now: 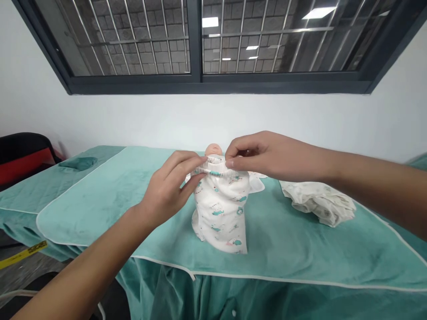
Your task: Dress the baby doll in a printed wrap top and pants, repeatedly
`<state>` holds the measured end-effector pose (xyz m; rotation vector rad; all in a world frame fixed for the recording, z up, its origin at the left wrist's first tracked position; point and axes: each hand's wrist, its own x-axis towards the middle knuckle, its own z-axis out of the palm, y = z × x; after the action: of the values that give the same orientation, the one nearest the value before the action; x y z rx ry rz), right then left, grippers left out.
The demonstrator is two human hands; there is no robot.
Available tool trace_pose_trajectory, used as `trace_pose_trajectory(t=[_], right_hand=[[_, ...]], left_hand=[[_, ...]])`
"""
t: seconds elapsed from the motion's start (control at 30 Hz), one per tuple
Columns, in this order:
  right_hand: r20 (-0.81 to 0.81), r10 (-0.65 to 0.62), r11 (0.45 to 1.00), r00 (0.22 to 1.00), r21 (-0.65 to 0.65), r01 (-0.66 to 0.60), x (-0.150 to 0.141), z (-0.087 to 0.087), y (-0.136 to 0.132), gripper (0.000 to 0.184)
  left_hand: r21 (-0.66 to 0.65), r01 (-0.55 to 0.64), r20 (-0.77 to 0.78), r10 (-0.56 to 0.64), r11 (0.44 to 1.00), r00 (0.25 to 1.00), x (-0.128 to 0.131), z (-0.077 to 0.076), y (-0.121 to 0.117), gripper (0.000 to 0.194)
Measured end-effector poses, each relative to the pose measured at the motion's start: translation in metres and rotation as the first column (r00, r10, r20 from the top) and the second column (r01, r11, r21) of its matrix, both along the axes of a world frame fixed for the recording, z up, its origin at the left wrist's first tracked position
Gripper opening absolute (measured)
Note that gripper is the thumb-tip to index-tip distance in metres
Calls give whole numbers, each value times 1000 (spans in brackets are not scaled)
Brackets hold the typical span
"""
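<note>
A baby doll (213,149) lies on the bed, mostly covered, its lower face showing at the far end. Over it, in front of me, is a white baby garment (222,213) with green animal prints and a gathered upper edge. My left hand (171,180) pinches the left end of that edge between thumb and fingers. At the right end, my right hand (255,153) has thumb and index finger closed on the same edge. Under the garment, a plain white flap (256,184) sticks out to the right. The doll's body and limbs are hidden.
A crumpled white printed cloth (322,202) lies to the right on the green bed cover (293,258). At the left are a face hole (78,164) in the bed and a black and red chair (26,158). Behind stands a white wall below a barred window (196,84).
</note>
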<state>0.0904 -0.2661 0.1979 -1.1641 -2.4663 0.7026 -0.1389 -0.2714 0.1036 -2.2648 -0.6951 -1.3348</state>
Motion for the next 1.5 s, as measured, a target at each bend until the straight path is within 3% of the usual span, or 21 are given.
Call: trace_pose_trajectory(t=[0.1,0.27,0.4,0.57,0.7,0.8,0.97,1.1,1.17,1.27,1.4,1.5], right_hand=[[47,41,999,998,15,-42,-1,5,-3,19],[94,27,996,995,86,-36,0,13,-7,20],[68,12,996,998,93,-18,0,16,-11,20],[20,-15,995,1000,101,13,1,16,-14,21],[21,-27,994,999,103,24,4,12,-14,24],[62,-43,994,997,102,36,8,10,-16,26],[92,10,979,996,202,-29,11,15,-22,35],[114,6,953,993,300,-40,2,19,-29,39],[87,-36,946,996,324,6,-2,19,-30,39],[-30,-66,944,997,323,72,-6,20,-31,44],[-103,19,955,994,297,13,-7,25,-31,59],[-95,61,945,994,325,-27,-10,31,-35,41]], left_hand=[[-14,-19,-40,18,1000,999,3,9,-6,40],[-227,59,-60,-75,972,995,3,25,-13,20],[-314,61,-157,-115,947,981,-2,36,-17,6],[-433,39,-236,-155,900,959,2,31,-21,15],[-468,-12,-169,-77,884,983,10,15,-19,18],[-511,-10,-134,-68,860,989,12,13,-19,18],[-639,36,-7,-52,768,999,13,36,-26,17],[-567,50,62,-18,823,998,16,57,-33,8],[-550,113,116,-58,828,992,18,64,-34,8],[-565,245,205,-154,787,967,18,68,-34,13],[-600,352,290,-215,718,933,17,71,-34,16],[-596,468,417,-247,653,875,19,72,-36,21]])
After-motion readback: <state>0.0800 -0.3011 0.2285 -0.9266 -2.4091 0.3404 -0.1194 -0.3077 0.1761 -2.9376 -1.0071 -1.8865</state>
